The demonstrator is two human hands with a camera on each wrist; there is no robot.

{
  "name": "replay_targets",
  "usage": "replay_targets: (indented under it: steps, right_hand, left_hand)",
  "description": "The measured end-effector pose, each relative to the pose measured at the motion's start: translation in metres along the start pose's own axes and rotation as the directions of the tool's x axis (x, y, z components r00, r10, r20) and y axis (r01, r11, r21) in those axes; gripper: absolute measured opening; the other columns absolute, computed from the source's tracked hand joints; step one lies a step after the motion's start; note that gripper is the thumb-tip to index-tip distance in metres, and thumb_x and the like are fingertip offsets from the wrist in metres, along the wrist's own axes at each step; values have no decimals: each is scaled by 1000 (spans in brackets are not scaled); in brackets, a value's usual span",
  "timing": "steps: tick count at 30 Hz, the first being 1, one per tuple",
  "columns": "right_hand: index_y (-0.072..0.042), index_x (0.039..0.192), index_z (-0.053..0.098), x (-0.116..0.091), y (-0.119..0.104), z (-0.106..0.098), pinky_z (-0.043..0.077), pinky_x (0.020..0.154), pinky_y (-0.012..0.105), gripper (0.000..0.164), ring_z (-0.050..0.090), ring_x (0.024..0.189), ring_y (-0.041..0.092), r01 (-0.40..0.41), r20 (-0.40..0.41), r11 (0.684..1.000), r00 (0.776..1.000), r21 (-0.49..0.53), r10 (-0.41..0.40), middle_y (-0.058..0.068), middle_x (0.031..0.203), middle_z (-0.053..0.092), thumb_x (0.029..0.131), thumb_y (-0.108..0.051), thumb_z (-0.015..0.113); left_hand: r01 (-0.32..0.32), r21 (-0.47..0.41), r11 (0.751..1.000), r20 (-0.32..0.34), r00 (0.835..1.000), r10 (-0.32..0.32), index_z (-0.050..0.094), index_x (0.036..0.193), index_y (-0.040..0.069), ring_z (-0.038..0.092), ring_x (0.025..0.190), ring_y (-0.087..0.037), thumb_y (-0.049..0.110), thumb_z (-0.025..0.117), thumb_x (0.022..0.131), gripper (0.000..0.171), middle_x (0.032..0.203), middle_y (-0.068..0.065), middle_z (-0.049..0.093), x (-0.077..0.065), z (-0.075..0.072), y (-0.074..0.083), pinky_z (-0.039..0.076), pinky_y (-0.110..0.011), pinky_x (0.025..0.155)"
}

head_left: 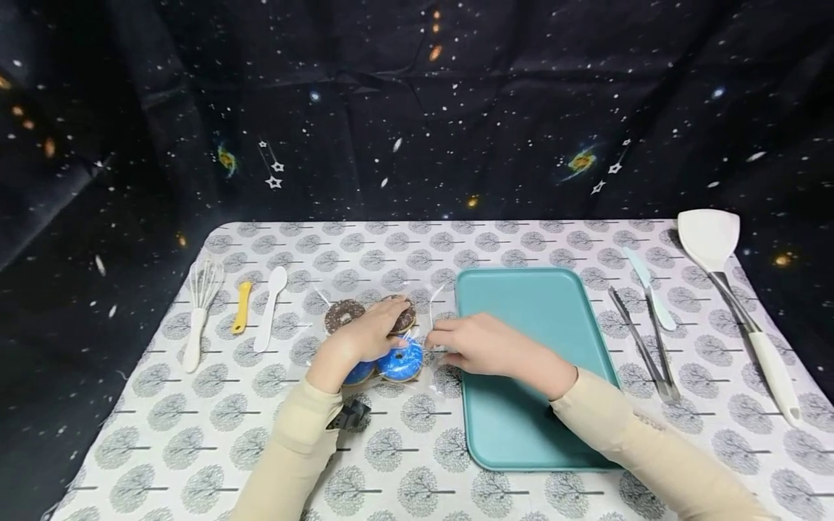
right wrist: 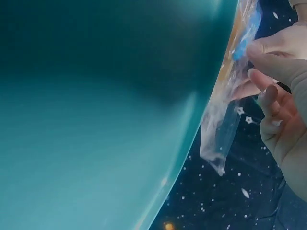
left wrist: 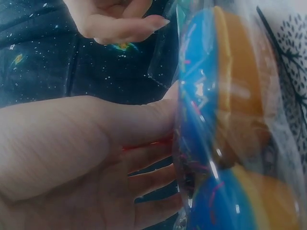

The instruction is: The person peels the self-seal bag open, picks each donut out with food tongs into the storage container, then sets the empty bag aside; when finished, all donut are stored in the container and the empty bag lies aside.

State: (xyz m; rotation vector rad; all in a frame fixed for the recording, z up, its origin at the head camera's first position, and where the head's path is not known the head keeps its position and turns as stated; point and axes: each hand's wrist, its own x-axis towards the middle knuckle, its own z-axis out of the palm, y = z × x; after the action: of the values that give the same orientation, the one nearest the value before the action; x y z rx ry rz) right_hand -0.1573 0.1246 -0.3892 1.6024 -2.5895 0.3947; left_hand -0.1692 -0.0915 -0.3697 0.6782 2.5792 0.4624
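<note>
A clear plastic bag (left wrist: 285,112) of toy donuts lies left of the teal tray. Inside are two brown sprinkled donuts (head_left: 344,315) at the back and two blue donuts (head_left: 400,360) in front. My left hand (head_left: 365,334) rests over the bag, its fingers extended across the brown donuts and its thumb against a blue one. In the left wrist view the left thumb (left wrist: 144,117) touches the plastic. Beside the bag's right end, my right hand (head_left: 478,346) hovers by the tray's left edge, fingers loosely bent, nothing visible between them.
The teal tray (head_left: 521,427) stands under my right forearm. To the left lie a white whisk (head_left: 197,325), a yellow-handled tool (head_left: 242,307) and a white spoon (head_left: 268,311). Metal tongs (head_left: 651,354), a pale blue knife (head_left: 648,286) and a white spatula (head_left: 775,380) lie at right.
</note>
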Motion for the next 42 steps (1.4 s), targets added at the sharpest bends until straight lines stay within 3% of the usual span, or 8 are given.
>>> replay_targets:
  steps: [5,11,29,42]
  right_hand:
    - [-19,89,67,8,-4,4,51,66,16,10,61,75,4,37,22,999,999,10,-37,-9,87,64,81,-19,72]
    - [-19,83,65,7,-4,6,48,62,13,4,59,71,3,18,53,1000,998,0,-18,-10,81,63,84,-17,69]
    - [-17,85,60,-24,3,5,49,62,17,7,58,71,2,4,15,1000,1000,25,-4,-10,84,56,85,-16,67]
    - [-19,87,59,-25,-5,3,51,61,20,14,58,71,3,22,-28,1000,999,12,-21,-11,84,58,81,-17,72]
  left_hand:
    - [-6,-5,1000,-10,1000,5,25,144,-4,15,141,-35,19,60,90,68,154,-17,18,-1,0,-1,12,-46,116]
    - [-13,-5,1000,-9,1000,13,25,144,-4,14,141,-35,19,59,90,68,153,-18,18,0,1,0,11,-46,116]
    - [10,-12,1000,-8,1000,-10,25,144,-2,14,141,-34,20,60,90,68,154,-16,17,2,1,-1,11,-45,116]
    - [-11,-25,1000,-15,1000,10,26,145,-1,16,141,-34,20,61,90,69,153,-16,20,1,0,-5,13,-46,116]
